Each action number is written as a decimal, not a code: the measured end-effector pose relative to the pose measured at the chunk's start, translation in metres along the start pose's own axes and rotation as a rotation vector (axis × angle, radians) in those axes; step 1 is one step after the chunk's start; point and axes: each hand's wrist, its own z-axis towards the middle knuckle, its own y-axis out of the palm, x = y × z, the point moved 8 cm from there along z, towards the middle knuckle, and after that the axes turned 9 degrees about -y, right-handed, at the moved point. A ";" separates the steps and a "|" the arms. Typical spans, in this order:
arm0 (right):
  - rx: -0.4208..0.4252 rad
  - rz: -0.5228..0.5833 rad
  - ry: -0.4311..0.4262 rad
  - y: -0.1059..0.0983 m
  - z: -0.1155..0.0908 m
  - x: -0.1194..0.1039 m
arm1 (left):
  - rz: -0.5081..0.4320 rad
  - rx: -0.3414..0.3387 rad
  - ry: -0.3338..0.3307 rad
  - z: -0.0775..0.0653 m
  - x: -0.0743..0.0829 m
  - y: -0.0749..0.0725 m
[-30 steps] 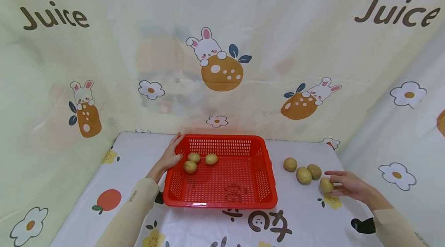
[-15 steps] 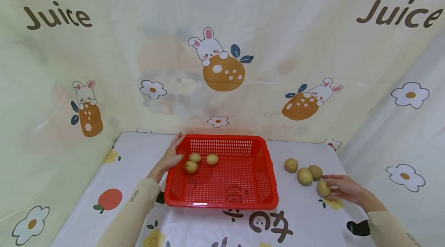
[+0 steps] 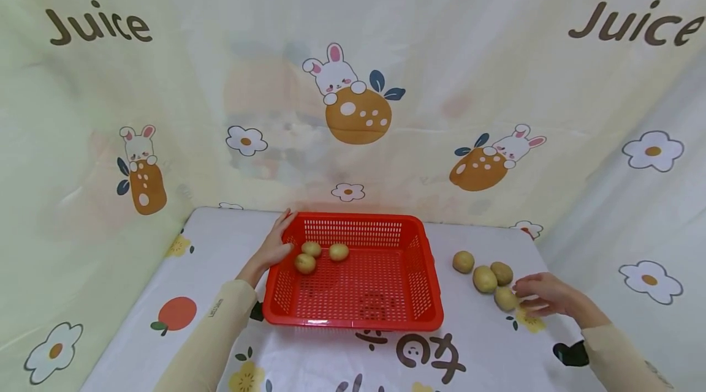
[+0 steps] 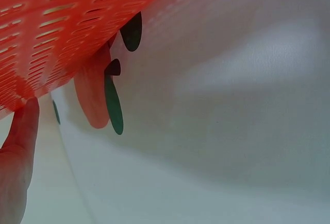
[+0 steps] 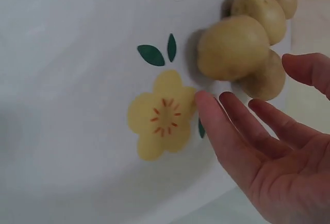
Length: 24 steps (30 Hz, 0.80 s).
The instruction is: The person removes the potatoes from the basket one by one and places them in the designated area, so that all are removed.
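At the left side of a red basket point(image 3: 353, 323) on a printed white tabletop point(image 3: 220, 239), a person's left hand point(image 3: 274, 249) grips the rim, thumb on the inner side, fingers outside the wall. The basket looks to be thin, stiff plastic, likely light and best held by that rim. In its rear left part sit three potatoes: a front potato point(image 3: 305, 263) near the left wall, a rear potato point(image 3: 311, 249) just behind, and a third potato point(image 3: 339, 252) nearer the basket's middle. Right of the basket lie four more: a near potato point(image 3: 463, 261) closest to it, a large potato point(image 3: 485, 279) and a darker potato point(image 3: 502, 272) side by side, and an outer potato point(image 3: 505, 298) level with the basket's front half. Farthest right of the basket, the right hand point(image 3: 546, 296) is released, fingers parted beside the outer potato, grasping nothing. The potatoes should be firm, fairly light and sturdy, though apt to roll; a hold around the widest part would suit.
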 end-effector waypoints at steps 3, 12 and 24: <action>0.049 -0.031 0.031 -0.006 0.001 -0.005 | 0.001 -0.003 0.002 0.001 -0.001 0.001; 0.115 -0.095 0.053 -0.013 0.004 -0.032 | 0.006 0.004 0.017 -0.001 0.003 0.000; 0.120 -0.097 -0.075 -0.006 0.007 -0.093 | -0.001 0.012 0.013 -0.001 0.003 -0.001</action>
